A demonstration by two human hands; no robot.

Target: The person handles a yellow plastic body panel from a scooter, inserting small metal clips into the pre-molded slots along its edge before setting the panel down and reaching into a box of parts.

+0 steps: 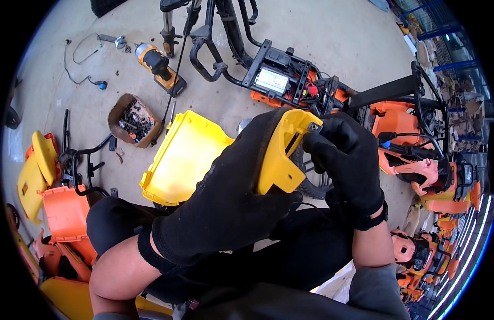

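Note:
My left hand (225, 192), in a black glove, is wrapped round a yellow plastic cover piece (279, 162) and holds it up above my lap. A small metal clip (314, 127) sits at the upper right end of this piece. Right beside the clip, the gloved fingers of my right hand (349, 160) are bent and pressed together at the piece's edge; what they pinch, if anything, is hidden. Behind my left hand lies a larger yellow plastic panel (185, 154), partly covered by the glove.
A cardboard box (116, 125) of small dark fasteners and a yellow-black cordless impact wrench (160, 69) lie at the left. Ahead stands a black scooter frame (252, 74) with exposed wiring. Orange panels (71, 213) lie at the left; more orange parts (399, 128) are at the right.

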